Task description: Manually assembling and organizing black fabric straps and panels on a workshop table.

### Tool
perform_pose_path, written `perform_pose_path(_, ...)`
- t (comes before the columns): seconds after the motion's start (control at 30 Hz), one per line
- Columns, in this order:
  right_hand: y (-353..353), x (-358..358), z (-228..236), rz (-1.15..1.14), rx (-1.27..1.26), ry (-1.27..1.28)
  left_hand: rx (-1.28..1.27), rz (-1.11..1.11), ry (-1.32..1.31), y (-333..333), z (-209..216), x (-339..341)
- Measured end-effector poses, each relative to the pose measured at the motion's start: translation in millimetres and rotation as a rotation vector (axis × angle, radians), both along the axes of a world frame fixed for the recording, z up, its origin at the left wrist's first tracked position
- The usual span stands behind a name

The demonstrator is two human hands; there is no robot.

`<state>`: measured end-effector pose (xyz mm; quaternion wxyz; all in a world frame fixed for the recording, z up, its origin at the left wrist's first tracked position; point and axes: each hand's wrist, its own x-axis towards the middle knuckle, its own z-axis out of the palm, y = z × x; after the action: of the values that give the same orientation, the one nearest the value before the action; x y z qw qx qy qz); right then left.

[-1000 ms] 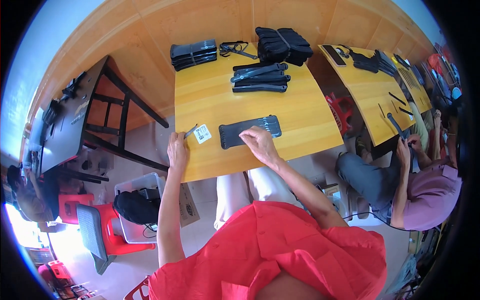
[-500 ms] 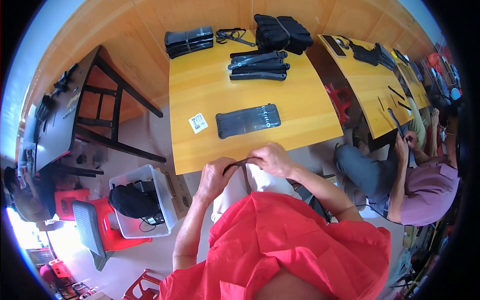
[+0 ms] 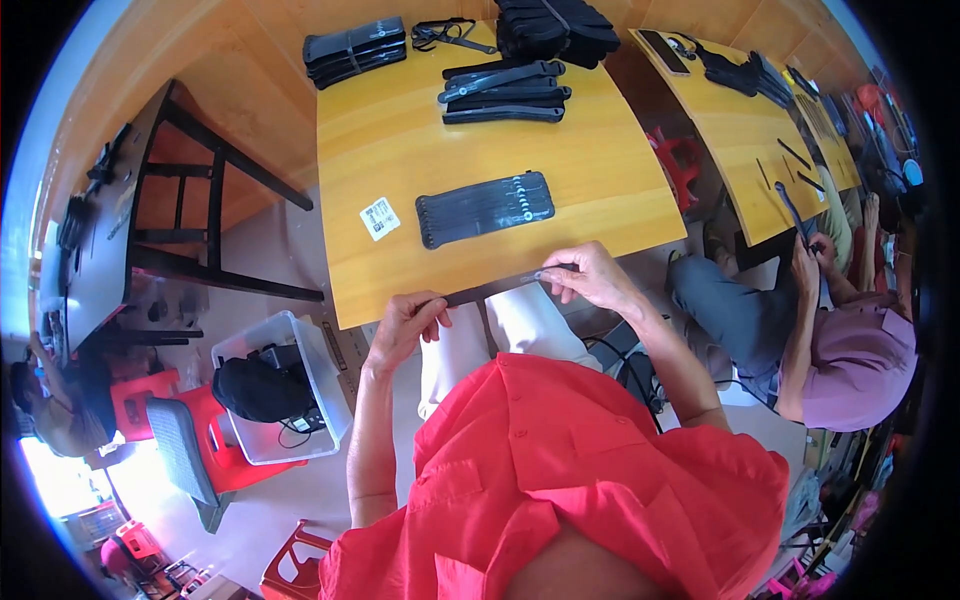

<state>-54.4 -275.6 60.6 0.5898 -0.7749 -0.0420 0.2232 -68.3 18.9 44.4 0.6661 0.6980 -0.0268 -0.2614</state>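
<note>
A flat black strap is stretched between my two hands at the table's front edge, above my lap. My left hand pinches its left end, and my right hand grips the other end, where a small pale mark shows. Just beyond lies a flat row of black straps, side by side, with pale marks along their right ends. A white printed label is on the wood to the left of that row.
Farther back on the yellow table are a loose pile of straps, a banded stack and a large black bundle. A clear bin stands at left on the floor. At right, a co-worker sits by another table.
My hands have drawn apart, and the strap, bunched between them before, now shows at length, pulled straight. The table sits slightly higher in view.
</note>
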Motion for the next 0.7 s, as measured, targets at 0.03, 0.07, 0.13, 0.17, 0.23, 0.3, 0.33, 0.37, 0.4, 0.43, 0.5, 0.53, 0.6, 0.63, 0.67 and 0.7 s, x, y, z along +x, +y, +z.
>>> perform_pose_path(0.03,-2,0,-2,-0.002,0.001,0.003,0.003,0.099,-0.015,-3,-2,-1)
perform_pose_path(0.07,-4,1,-4,-0.060,0.012,0.023,0.004,0.097,-0.013,-5,-5,0)
perform_pose_path(0.13,-5,3,-9,-0.117,0.025,0.046,0.028,0.270,-0.116,-10,-8,3)
perform_pose_path(0.17,-6,5,-12,-0.160,0.059,0.049,0.029,0.269,-0.115,-10,-9,5)
perform_pose_path(0.23,-5,10,-15,-0.244,0.093,0.051,0.129,0.354,-0.071,-10,-9,9)
perform_pose_path(0.3,-7,13,-19,-0.264,0.105,0.042,0.120,0.360,-0.066,-11,-11,15)
perform_pose_path(0.33,-8,14,-22,-0.283,0.115,0.032,0.110,0.368,-0.061,-11,-12,17)
perform_pose_path(0.37,-10,16,-26,-0.288,0.115,0.033,0.110,0.362,-0.060,-12,-13,21)
perform_pose_path(0.4,-11,18,-29,-0.308,0.161,0.035,0.015,0.385,-0.019,-13,-13,24)
perform_pose_path(0.43,-13,20,-31,-0.328,0.207,0.037,-0.081,0.406,0.022,-14,-14,25)
perform_pose_path(0.5,-19,23,-32,-0.313,0.245,0.065,-0.120,0.382,0.058,-9,-20,29)
perform_pose_path(0.53,-22,24,-32,-0.294,0.282,0.093,-0.160,0.362,0.092,-6,-22,31)
perform_pose_path(0.6,-27,26,-38,-0.278,0.272,0.098,-0.173,0.327,0.100,-3,-26,33)
perform_pose_path(0.63,-29,27,-40,-0.258,0.262,0.103,-0.186,0.295,0.107,-2,-27,34)
perform_pose_path(0.67,-30,27,-41,-0.261,0.262,0.104,-0.185,0.292,0.109,-3,-28,35)
perform_pose_path(0.7,-29,28,-38,-0.289,0.232,0.100,-0.171,0.292,0.106,-3,-27,35)
